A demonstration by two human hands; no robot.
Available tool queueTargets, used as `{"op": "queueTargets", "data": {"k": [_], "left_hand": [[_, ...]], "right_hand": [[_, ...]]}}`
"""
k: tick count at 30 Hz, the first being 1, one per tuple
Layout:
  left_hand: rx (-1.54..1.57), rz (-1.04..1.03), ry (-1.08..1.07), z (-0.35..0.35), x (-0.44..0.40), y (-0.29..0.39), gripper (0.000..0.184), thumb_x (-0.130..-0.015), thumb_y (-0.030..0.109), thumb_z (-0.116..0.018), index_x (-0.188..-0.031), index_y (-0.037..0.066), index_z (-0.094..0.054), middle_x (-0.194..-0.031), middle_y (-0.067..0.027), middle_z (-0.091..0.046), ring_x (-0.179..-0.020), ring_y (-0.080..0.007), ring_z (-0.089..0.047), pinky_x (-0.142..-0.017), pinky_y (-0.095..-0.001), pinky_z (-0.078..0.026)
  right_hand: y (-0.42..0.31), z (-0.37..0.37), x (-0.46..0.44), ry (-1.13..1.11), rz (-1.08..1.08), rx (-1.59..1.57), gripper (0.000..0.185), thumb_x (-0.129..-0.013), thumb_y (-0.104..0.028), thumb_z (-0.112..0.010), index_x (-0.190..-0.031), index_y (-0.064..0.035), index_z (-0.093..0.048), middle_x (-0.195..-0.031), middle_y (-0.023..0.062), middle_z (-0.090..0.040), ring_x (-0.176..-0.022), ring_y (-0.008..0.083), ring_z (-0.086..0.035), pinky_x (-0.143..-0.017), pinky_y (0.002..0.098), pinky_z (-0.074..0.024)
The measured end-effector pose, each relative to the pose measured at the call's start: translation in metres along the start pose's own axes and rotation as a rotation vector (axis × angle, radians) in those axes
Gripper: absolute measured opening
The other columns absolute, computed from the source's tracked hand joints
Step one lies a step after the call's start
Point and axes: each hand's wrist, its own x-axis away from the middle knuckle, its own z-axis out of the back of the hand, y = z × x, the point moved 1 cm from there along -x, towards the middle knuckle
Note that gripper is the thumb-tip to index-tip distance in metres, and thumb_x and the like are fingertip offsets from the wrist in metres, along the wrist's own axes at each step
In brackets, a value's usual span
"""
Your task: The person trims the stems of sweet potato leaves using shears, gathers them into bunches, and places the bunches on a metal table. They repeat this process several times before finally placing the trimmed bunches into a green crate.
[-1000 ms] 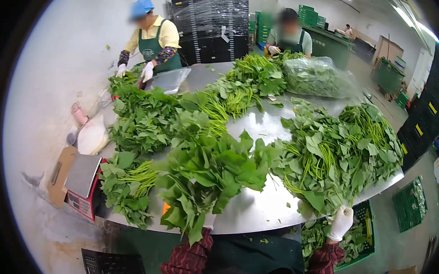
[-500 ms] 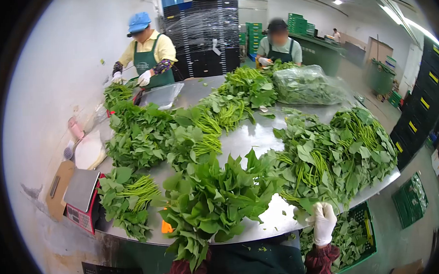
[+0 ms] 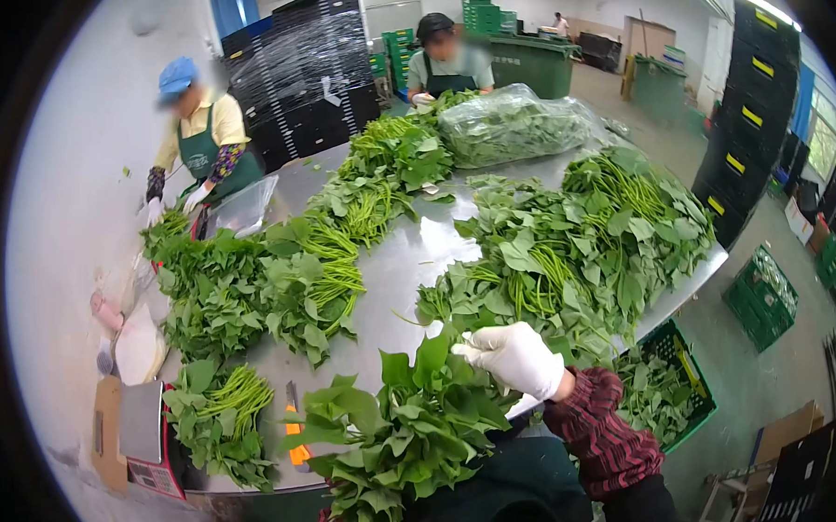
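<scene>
A large leafy green bunch (image 3: 416, 420) stands in front of my body at the table's near edge. My left hand is hidden beneath its leaves; only a bit of its striped sleeve shows. My right hand (image 3: 515, 357), in a white glove, is at the bunch's upper right side with its fingers pinched together; what they hold is too small to make out. An orange utility knife (image 3: 296, 427) lies on the metal table (image 3: 391, 290) left of the bunch. A smaller bunch (image 3: 222, 419) lies farther left, and a broad pile of greens (image 3: 567, 245) is to the right.
A red scale (image 3: 151, 441) sits at the left edge. A filled plastic bag (image 3: 515, 126) lies at the far side. Two people in green aprons stand across the table. A green crate (image 3: 689, 380) with greens is below the right edge, another crate (image 3: 760, 297) on the floor.
My right hand has moved left and up from near the crate to the bunch. The view has turned right, and the orange knife now shows more fully.
</scene>
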Motion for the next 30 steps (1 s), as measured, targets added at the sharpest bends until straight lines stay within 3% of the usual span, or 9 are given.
{"op": "queueTargets", "data": {"k": [2,5,8,12,16,20,24,26,30], "left_hand": [[0.017,0.003,-0.034,-0.003,0.001,-0.001,0.019,-0.077,0.011,-0.067,-0.094,0.004,-0.059,-0.091,-0.0058,-0.06,-0.081,-0.019,-0.057,-0.075,-0.034,-0.044],[0.046,0.007,-0.074,-0.006,0.004,-0.001,0.019,-0.077,0.012,-0.067,-0.093,0.004,-0.059,-0.09,-0.0055,-0.06,-0.081,-0.0191,-0.057,-0.075,-0.0341,-0.043],[0.087,0.012,-0.102,-0.007,0.006,-0.001,0.02,-0.078,0.013,-0.067,-0.093,0.004,-0.059,-0.089,-0.0052,-0.06,-0.081,-0.0191,-0.057,-0.075,-0.0343,-0.043],[0.171,0.001,-0.109,-0.009,0.011,-0.001,0.02,-0.078,0.014,-0.067,-0.093,0.004,-0.059,-0.089,-0.0047,-0.059,-0.081,-0.0192,-0.056,-0.075,-0.0345,-0.043],[0.339,-0.016,-0.088,-0.015,0.016,-0.001,0.02,-0.078,0.015,-0.067,-0.092,0.004,-0.058,-0.088,-0.0043,-0.059,-0.08,-0.0192,-0.056,-0.075,-0.0347,-0.042],[0.701,-0.066,-0.011,-0.024,0.011,0.001,0.019,-0.076,0.013,-0.069,-0.089,0.009,-0.056,-0.084,-0.0006,-0.054,-0.072,-0.0158,-0.05,-0.075,-0.0331,-0.038],[1.168,-0.028,0.081,-0.029,0.003,-0.008,0.031,-0.078,0.007,-0.068,-0.105,0.017,-0.057,-0.09,0.0011,-0.053,-0.076,-0.0129,-0.05,-0.083,-0.0354,-0.036],[1.207,-0.067,0.095,-0.027,0.0,-0.016,0.039,-0.079,0.005,-0.066,-0.115,0.015,-0.052,-0.094,-0.0001,-0.053,-0.079,-0.0125,-0.05,-0.086,-0.037,-0.037],[1.256,0.019,0.247,-0.032,-0.005,-0.013,0.039,-0.08,0.005,-0.064,-0.116,0.006,-0.048,-0.098,-0.0033,-0.054,-0.082,-0.0142,-0.052,-0.09,-0.038,-0.039]], "right_hand": [[0.008,0.001,-0.002,-0.04,-0.201,-0.287,0.029,-0.084,-0.029,-0.065,-0.088,-0.0001,-0.067,-0.052,-0.0003,-0.054,-0.036,0.0063,-0.047,-0.035,0.0228,-0.0365],[0.01,0.015,-0.006,-0.066,-0.311,-0.384,0.029,-0.083,-0.027,-0.066,-0.084,0.0018,-0.067,-0.051,0.0006,-0.054,-0.035,0.0074,-0.046,-0.035,0.0224,-0.0364],[0.025,0.017,-0.014,-0.098,-0.217,-0.458,0.028,-0.083,-0.027,-0.066,-0.082,0.0011,-0.067,-0.05,0.0008,-0.054,-0.033,0.0081,-0.045,-0.034,0.0221,-0.0354],[0.036,0.027,-0.014,-0.2,-0.325,-0.629,0.027,-0.082,-0.025,-0.067,-0.08,0.0022,-0.067,-0.051,0.0,-0.054,-0.037,0.0068,-0.044,-0.037,0.0232,-0.0369],[0.078,0.008,-0.026,-0.106,-0.06,-0.631,0.023,-0.08,-0.024,-0.07,-0.077,-0.0016,-0.067,-0.054,-0.0002,-0.056,-0.04,0.0043,-0.045,-0.038,0.0197,-0.0344],[0.073,0.01,-0.008,-0.172,-0.303,-0.735,0.025,-0.08,-0.026,-0.07,-0.071,-0.0026,-0.065,-0.055,-0.0039,-0.053,-0.043,0.0017,-0.04,-0.041,0.0188,-0.03],[0.077,-0.017,0.004,-0.106,-0.32,-0.778,0.027,-0.083,-0.026,-0.065,-0.07,-0.0031,-0.06,-0.05,-0.0019,-0.05,-0.037,0.0053,-0.041,-0.036,0.0212,-0.0296],[0.061,-0.016,0.021,0.169,-0.304,-0.809,0.025,-0.084,-0.024,-0.064,-0.071,-0.0018,-0.06,-0.049,-0.0008,-0.05,-0.035,0.006,-0.041,-0.035,0.0214,-0.0295],[0.038,-0.028,0.057,0.218,-0.361,-0.85,0.025,-0.085,-0.019,-0.064,-0.07,0.0005,-0.059,-0.05,0.0024,-0.053,-0.033,0.0066,-0.043,-0.032,0.0211,-0.0302]]}}
